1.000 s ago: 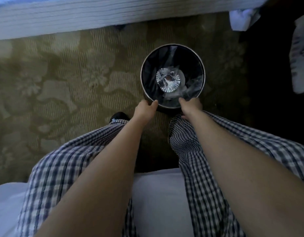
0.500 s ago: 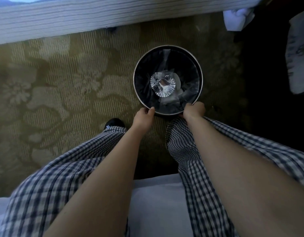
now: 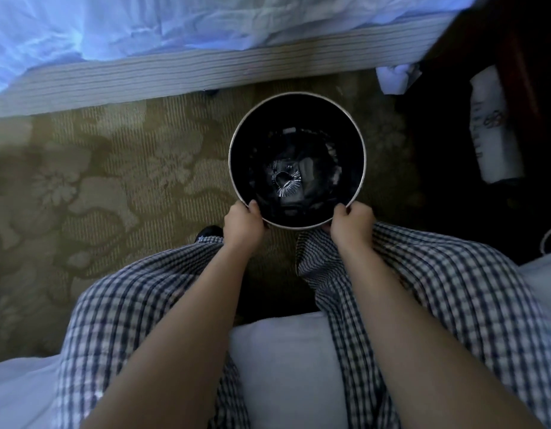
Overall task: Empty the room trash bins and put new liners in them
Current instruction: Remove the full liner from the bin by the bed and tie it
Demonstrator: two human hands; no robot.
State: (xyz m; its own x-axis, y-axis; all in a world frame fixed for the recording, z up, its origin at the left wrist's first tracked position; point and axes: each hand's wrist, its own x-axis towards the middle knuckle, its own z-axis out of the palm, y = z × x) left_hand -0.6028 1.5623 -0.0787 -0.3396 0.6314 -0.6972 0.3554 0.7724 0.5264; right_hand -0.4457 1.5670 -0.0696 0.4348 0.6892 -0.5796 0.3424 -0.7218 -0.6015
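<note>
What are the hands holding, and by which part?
The bin, by its near rim: left hand on the near-left, right hand on the near-right, thumbs over the edge.

I sit on a white bed [image 3: 286, 366] above a green-gold flowery carpet [image 3: 97, 181], facing another bed [image 3: 175, 69] with crumpled white sheets [image 3: 113, 23], with dark wood furniture [image 3: 516, 41] at my right.

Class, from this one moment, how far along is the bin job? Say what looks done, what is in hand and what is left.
Done: nothing clearly. A crinkled shiny piece lies at the bottom of the trash bin, and no liner folds over its rim. In hand: the left hand and right hand grip the near rim. Left: emptying it and fitting a liner; no fresh one shows.
</note>
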